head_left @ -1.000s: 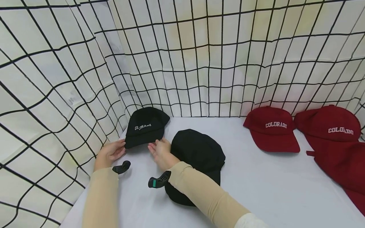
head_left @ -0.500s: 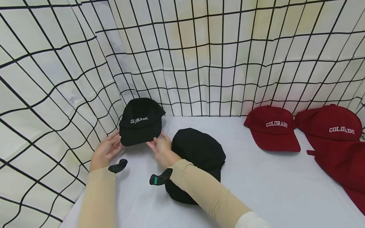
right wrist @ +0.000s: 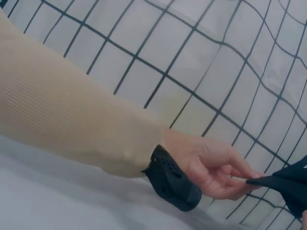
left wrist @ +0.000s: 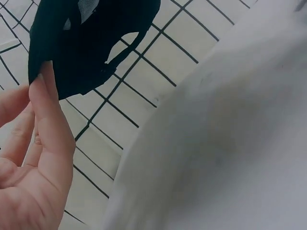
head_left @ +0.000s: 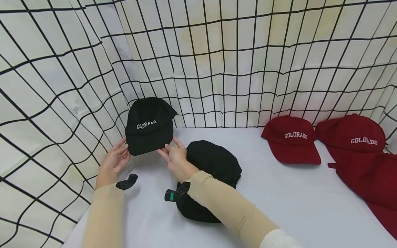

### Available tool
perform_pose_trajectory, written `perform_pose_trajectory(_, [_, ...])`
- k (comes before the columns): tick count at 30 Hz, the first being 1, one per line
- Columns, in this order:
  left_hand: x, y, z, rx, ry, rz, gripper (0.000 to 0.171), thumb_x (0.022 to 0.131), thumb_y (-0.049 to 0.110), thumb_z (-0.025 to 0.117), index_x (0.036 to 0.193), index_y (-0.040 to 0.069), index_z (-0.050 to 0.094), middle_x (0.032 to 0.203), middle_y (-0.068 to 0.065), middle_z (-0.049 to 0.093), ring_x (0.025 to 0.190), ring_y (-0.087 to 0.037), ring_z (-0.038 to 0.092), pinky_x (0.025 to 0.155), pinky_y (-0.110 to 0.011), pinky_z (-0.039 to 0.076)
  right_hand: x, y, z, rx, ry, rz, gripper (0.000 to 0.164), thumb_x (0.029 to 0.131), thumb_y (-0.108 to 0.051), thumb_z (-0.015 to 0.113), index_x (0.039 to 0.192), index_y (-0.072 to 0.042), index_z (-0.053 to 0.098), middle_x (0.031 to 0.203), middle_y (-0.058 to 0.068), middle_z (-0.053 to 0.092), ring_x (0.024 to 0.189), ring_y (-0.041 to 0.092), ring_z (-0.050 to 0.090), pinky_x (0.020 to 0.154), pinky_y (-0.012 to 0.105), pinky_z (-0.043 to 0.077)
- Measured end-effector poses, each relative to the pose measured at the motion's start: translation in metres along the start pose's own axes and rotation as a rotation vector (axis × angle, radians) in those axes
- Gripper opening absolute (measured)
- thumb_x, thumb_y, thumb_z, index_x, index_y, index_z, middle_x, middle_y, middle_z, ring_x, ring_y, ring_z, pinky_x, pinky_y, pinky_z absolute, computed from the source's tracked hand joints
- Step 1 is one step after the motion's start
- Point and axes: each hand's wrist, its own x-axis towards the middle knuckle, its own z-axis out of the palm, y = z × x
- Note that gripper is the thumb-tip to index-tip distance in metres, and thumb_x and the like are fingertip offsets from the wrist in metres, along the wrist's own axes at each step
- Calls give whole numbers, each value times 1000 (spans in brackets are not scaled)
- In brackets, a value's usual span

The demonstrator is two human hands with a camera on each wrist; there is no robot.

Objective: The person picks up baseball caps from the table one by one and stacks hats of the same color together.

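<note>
A black baseball cap point(head_left: 149, 125) with white COLORADO lettering is held up off the table near the back left corner, its brim toward me. My left hand point(head_left: 113, 161) pinches the left edge of the brim between thumb and fingers. On the opposite side, my right hand point(head_left: 180, 159) pinches the brim's right edge. From the left wrist, the underside of the cap point(left wrist: 91, 48) and its rear strap opening show. In the right wrist view, thumb and fingers of the right hand point(right wrist: 220, 172) meet on the brim's tip.
More black caps point(head_left: 214, 162) lie under and beside my right forearm, partly covered by it. A red COLORADO cap point(head_left: 293, 141) sits at the back right, beside other red caps point(head_left: 353, 134). Black grid netting point(head_left: 229, 69) over white walls borders the white table point(head_left: 279, 199).
Both hands have closed on the brim and raised the black cap up off the table, slightly to the left. The other caps have stayed put.
</note>
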Motion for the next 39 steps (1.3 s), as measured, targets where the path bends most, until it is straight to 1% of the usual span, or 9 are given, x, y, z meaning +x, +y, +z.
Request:
perform_pose_trajectory(6, [-3, -3, 9, -10, -48, 40, 34, 104, -6, 51, 107, 14, 78, 96, -5, 68, 81, -15, 63, 66, -23, 55, -10, -11, 0, -1, -63, -25, 55, 99, 11, 54, 151, -9, 50, 115, 21, 63, 101, 30, 66, 90, 40, 57])
perform_pose_trajectory(10, [-3, -5, 16, -24, -68, 71, 32, 102, -7, 54, 109, 12, 79, 97, -7, 70, 80, -16, 65, 67, -24, 56, -16, -21, -1, -4, -84, -38, 57, 100, 12, 51, 153, -8, 47, 117, 22, 61, 103, 31, 65, 93, 41, 56])
perform_pose_trajectory(13, [-2, -7, 23, -9, -100, 92, 33, 103, -7, 53, 110, 12, 79, 98, -7, 71, 79, -17, 67, 67, -24, 57, -20, -29, -3, -6, -94, -42, 58, 100, 13, 50, 154, -9, 46, 118, 22, 59, 104, 31, 64, 94, 42, 55])
perform_pose_trajectory(18, [-1, -9, 33, -5, -151, 105, 35, 103, -7, 50, 113, 12, 78, 100, -8, 71, 79, -18, 67, 67, -25, 57, -25, -41, -7, -13, -124, -43, 60, 101, 13, 49, 156, -10, 43, 121, 23, 59, 109, 32, 63, 95, 42, 54])
perform_pose_trajectory(22, [-1, -11, 42, -12, -156, 108, 34, 102, -9, 52, 112, 11, 78, 100, -8, 70, 80, -18, 67, 68, -24, 57, -29, -51, -10, -19, -133, -46, 60, 101, 12, 49, 156, -11, 42, 123, 23, 59, 111, 32, 63, 95, 42, 54])
perform_pose_trajectory(26, [0, -14, 49, -11, -172, 113, 34, 102, -9, 51, 113, 10, 77, 101, -8, 70, 80, -19, 67, 67, -25, 58, -32, -57, -15, -35, -141, -53, 60, 101, 12, 50, 156, -12, 43, 123, 23, 59, 108, 31, 63, 94, 41, 55])
perform_pose_trajectory(30, [-3, -18, 55, -6, -188, 117, 33, 103, -8, 50, 117, 10, 74, 105, -9, 71, 82, -19, 69, 68, -25, 58, -35, -63, -20, -61, -154, -59, 60, 101, 12, 50, 155, -13, 43, 124, 22, 59, 105, 29, 63, 94, 39, 55])
perform_pose_trajectory(35, [-6, -25, 61, 25, -190, 120, 34, 104, -7, 48, 117, 12, 73, 103, -8, 71, 81, -18, 69, 67, -24, 58, -40, -72, -28, -86, -183, -72, 59, 100, 13, 50, 154, -10, 40, 128, 21, 59, 105, 29, 63, 95, 41, 54])
perform_pose_trajectory(39, [-7, -29, 67, 66, -202, 128, 36, 105, -7, 47, 115, 12, 75, 102, -8, 70, 81, -17, 68, 67, -23, 57, -43, -79, -36, -102, -202, -84, 58, 100, 13, 49, 153, -9, 37, 130, 22, 59, 108, 31, 63, 96, 43, 53])
